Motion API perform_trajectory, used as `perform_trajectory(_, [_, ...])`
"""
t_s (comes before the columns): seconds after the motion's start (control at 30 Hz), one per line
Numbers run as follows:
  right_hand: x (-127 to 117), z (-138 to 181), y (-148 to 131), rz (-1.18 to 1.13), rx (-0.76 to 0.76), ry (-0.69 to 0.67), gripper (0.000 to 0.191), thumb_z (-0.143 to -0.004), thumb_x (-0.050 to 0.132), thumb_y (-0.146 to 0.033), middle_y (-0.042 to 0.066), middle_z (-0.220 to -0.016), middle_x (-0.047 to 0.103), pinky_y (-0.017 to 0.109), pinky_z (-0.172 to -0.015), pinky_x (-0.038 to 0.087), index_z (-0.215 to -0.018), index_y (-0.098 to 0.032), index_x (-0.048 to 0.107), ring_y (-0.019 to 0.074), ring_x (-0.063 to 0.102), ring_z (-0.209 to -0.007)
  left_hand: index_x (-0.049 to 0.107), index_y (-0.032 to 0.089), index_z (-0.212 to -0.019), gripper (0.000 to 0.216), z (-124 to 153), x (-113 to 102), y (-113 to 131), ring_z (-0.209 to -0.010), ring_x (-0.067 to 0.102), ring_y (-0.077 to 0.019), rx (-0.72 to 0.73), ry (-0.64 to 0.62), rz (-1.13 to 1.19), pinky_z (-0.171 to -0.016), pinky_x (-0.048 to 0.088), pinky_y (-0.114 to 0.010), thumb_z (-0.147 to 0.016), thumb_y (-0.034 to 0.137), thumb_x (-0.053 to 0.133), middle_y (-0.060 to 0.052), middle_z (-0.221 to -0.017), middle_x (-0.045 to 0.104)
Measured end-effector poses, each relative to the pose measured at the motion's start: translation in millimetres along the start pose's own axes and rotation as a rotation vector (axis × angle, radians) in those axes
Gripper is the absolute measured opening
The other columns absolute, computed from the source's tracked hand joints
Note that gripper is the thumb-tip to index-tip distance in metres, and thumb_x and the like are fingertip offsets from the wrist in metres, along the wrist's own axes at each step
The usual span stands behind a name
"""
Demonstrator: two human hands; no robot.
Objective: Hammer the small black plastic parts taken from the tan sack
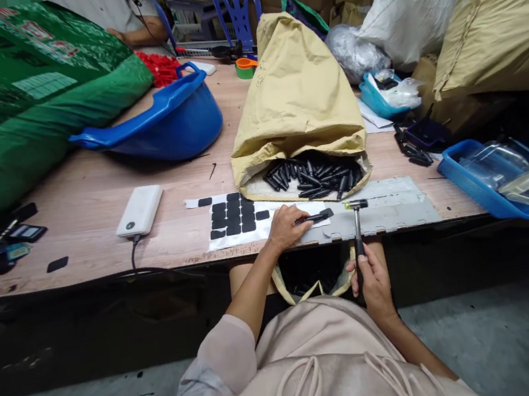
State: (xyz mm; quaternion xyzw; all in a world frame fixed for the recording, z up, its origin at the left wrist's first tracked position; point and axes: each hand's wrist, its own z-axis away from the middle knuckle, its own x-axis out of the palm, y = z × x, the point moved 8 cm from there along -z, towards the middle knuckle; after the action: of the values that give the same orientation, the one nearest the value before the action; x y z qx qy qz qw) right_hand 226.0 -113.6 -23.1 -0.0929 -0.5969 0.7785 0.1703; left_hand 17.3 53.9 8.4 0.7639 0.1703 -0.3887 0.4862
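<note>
My left hand is closed on a slim black plastic part at the table's front edge. That part lies over a white sheet carrying rows of black rounded stickers. In my right hand is a small hammer with a black grip, its head raised close to the grey board. Just behind, a tan sack lies with its mouth towards me, and many black tube-like parts show inside. Between my legs hangs another open bag with dark contents.
A white power bank with a cable and a blue basin stand to the left, beside a big green sack. On the right is a blue tray with clear plastic items. A person's arm shows across the table.
</note>
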Motion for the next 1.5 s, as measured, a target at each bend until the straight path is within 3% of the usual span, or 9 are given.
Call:
perform_trajectory(0.2, [-7.6, -10.1, 18.3, -0.126, 0.144, 0.064, 0.074, -0.075, 0.077, -0.071, -0.007, -0.069, 0.065, 0.020, -0.031, 0.035, -0.126, -0.022, 0.056, 0.0066, 0.043, -0.037, 0.080, 0.024, -0.103, 0.030, 0.8, -1.3, 1.1, -0.092, 0.058, -0.0228, -0.010, 0.011, -0.009, -0.088, 0.042, -0.038, -0.103, 0.041, 0.055, -0.006, -0.093, 0.073])
perform_trajectory(0.4, [-4.2, -17.6, 31.9, -0.135, 0.189, -0.002, 0.069, -0.075, 0.075, -0.074, -0.008, -0.061, 0.061, 0.019, -0.035, 0.037, -0.117, -0.021, 0.060, 0.0072, 0.044, -0.039, 0.080, 0.024, -0.102, 0.031, 0.2, -2.6, 0.8, -0.092, 0.058, -0.0228, -0.029, 0.009, -0.005, -0.088, 0.042, -0.039, -0.104, 0.040, 0.054, -0.006, -0.092, 0.073])
perform_trajectory(0.57, [-2.8, -16.9, 29.3, -0.113, 0.200, 0.007, 0.072, -0.072, 0.075, -0.077, -0.009, -0.057, 0.057, 0.019, -0.034, 0.033, -0.114, -0.020, 0.060, 0.0075, 0.043, -0.038, 0.080, 0.026, -0.103, 0.029, 10.4, -2.6, 14.0, -0.098, 0.058, -0.0230, 0.012, -0.028, 0.019, -0.094, 0.040, -0.040, -0.103, 0.043, 0.057, -0.006, -0.101, 0.074])
perform_trajectory(0.83, [-1.1, -17.2, 25.5, -0.092, 0.174, 0.002, 0.070, -0.072, 0.073, -0.078, -0.009, -0.056, 0.055, 0.020, -0.033, 0.034, -0.109, -0.020, 0.060, 0.0075, 0.042, -0.037, 0.082, 0.033, -0.104, 0.019, 56.7, 19.1, 52.6, -0.125, 0.054, -0.0293, 0.143, -0.115, 0.008, -0.110, 0.036, -0.047, -0.092, 0.046, 0.075, -0.006, -0.132, 0.067])
perform_trajectory(0.97, [-0.7, -17.4, 25.0, -0.089, 0.180, -0.006, 0.070, -0.072, 0.074, -0.079, -0.009, -0.056, 0.055, 0.019, -0.034, 0.034, -0.108, -0.020, 0.060, 0.0074, 0.042, -0.037, 0.079, 0.030, -0.110, 0.034, 57.5, 14.9, 55.4, -0.124, 0.056, -0.0309, 0.124, -0.063, 0.051, -0.110, 0.040, -0.049, -0.080, 0.045, 0.086, -0.008, -0.130, 0.068])
perform_trajectory(1.07, [-0.7, -16.9, 23.4, -0.093, 0.181, -0.009, 0.069, -0.071, 0.074, -0.078, -0.009, -0.056, 0.055, 0.020, -0.034, 0.034, -0.106, -0.021, 0.061, 0.0075, 0.043, -0.038, 0.075, 0.023, -0.108, 0.026, 35.3, -8.1, 34.7, -0.105, 0.063, -0.0258, -0.046, 0.101, 0.150, -0.098, 0.049, -0.042, -0.087, 0.038, 0.076, -0.007, -0.108, 0.073])
perform_trajectory(1.17, [-0.8, -16.9, 23.3, -0.100, 0.179, -0.009, 0.068, -0.071, 0.074, -0.079, -0.010, -0.056, 0.055, 0.020, -0.033, 0.034, -0.104, -0.021, 0.061, 0.0079, 0.044, -0.037, 0.070, 0.020, -0.102, 0.019, 7.9, -39.2, -9.0, -0.087, 0.065, -0.0213, -0.367, 0.336, 0.224, -0.082, 0.052, -0.035, -0.095, 0.034, 0.060, -0.006, -0.095, 0.073])
perform_trajectory(1.27, [-0.9, -17.7, 25.3, -0.097, 0.183, -0.016, 0.068, -0.071, 0.074, -0.079, -0.010, -0.057, 0.055, 0.021, -0.032, 0.034, -0.105, -0.022, 0.060, 0.0084, 0.045, -0.037, 0.068, 0.021, -0.094, 0.013, -14.4, -64.0, -47.6, -0.086, 0.067, -0.0224, -0.639, 0.481, 0.145, -0.081, 0.053, -0.034, -0.090, 0.031, 0.061, -0.005, -0.089, 0.073])
perform_trajectory(1.5, [-2.1, -18.9, 27.9, -0.099, 0.182, -0.004, 0.067, -0.071, 0.074, -0.079, -0.009, -0.058, 0.055, 0.020, -0.031, 0.034, -0.104, -0.022, 0.060, 0.0087, 0.047, -0.037, 0.070, 0.021, -0.084, 0.019, -33.6, -74.8, -80.3, -0.100, 0.071, -0.0376, -0.927, 0.402, 0.005, -0.084, 0.053, -0.046, -0.076, 0.036, 0.075, -0.017, -0.097, 0.077])
